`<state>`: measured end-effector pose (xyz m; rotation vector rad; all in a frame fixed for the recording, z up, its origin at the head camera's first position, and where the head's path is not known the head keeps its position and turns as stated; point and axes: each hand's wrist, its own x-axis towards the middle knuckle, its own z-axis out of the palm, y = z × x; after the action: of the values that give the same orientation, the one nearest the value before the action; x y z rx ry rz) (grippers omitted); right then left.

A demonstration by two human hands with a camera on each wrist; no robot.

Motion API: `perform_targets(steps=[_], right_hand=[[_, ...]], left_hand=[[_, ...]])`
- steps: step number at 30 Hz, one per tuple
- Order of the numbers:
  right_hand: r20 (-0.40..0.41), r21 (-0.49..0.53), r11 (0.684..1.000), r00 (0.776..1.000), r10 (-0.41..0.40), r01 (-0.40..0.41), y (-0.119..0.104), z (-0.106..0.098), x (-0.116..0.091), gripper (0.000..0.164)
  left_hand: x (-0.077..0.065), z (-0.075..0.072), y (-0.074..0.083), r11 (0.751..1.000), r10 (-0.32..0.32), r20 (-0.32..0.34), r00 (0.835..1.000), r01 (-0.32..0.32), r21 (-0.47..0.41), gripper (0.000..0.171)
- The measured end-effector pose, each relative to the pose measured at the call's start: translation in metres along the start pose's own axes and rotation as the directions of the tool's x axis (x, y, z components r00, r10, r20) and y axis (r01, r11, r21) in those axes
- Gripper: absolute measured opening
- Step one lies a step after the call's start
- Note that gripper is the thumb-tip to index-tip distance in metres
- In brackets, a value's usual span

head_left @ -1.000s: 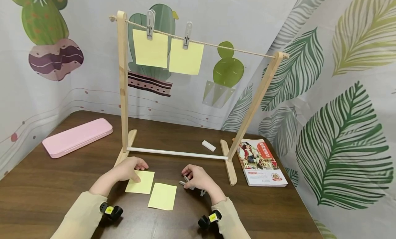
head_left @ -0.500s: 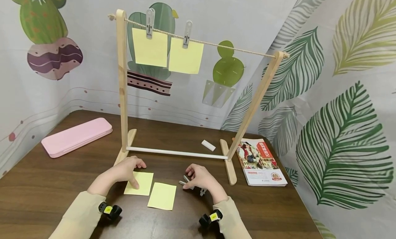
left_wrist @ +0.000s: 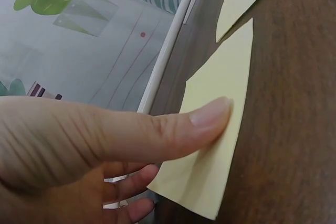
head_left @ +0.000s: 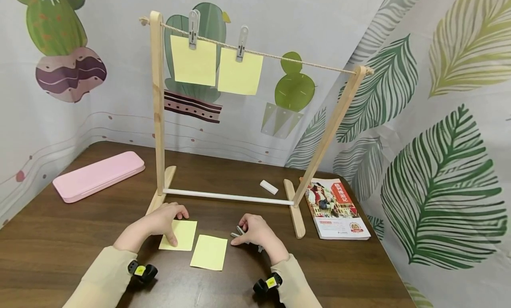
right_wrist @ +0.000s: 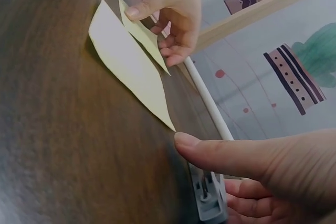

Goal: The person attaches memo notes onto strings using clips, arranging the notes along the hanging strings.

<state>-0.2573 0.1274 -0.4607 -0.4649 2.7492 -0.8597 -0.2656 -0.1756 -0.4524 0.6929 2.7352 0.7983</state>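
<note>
My left hand (head_left: 161, 220) lies at a yellow sticky note (head_left: 185, 235) on the table, left of centre. Its straight thumb (left_wrist: 184, 129) rests on the paper, while the other fingers sit past the note's edge. A second yellow sticky note (head_left: 209, 253) lies flat between the hands. At the right, my right hand (head_left: 258, 231) reaches around a grey clothespin (right_wrist: 211, 198), thumb on one side and fingers on the other; its handles show between them. The thumb tip is close to the second note's corner in the right wrist view. Another clothespin (head_left: 261, 248) is mostly hidden under that hand.
A wooden frame (head_left: 159, 113) with a white crossbar (head_left: 227, 196) stands behind the hands. Two yellow notes (head_left: 193, 63) hang by clothespins (head_left: 241, 44) from its rope (head_left: 307, 65). A pink case (head_left: 100, 176), a white block (head_left: 269, 187) and a book (head_left: 337, 208) lie around it.
The left thumb has slid toward the near edge of its note, and the note has shifted slightly left. The right thumb has moved a little left, away from the clothespin's handle.
</note>
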Motion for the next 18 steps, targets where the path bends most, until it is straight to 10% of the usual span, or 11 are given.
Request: perform_targets(steps=[18], right_hand=[[-0.032,0.010,1.000,0.999,0.003,-0.003,-0.0011,0.0048,0.0014,0.035]], left_hand=[[0.0004,-0.0004,0.0015,1.000,0.008,0.016,1.000,-0.007,-0.030,0.062]])
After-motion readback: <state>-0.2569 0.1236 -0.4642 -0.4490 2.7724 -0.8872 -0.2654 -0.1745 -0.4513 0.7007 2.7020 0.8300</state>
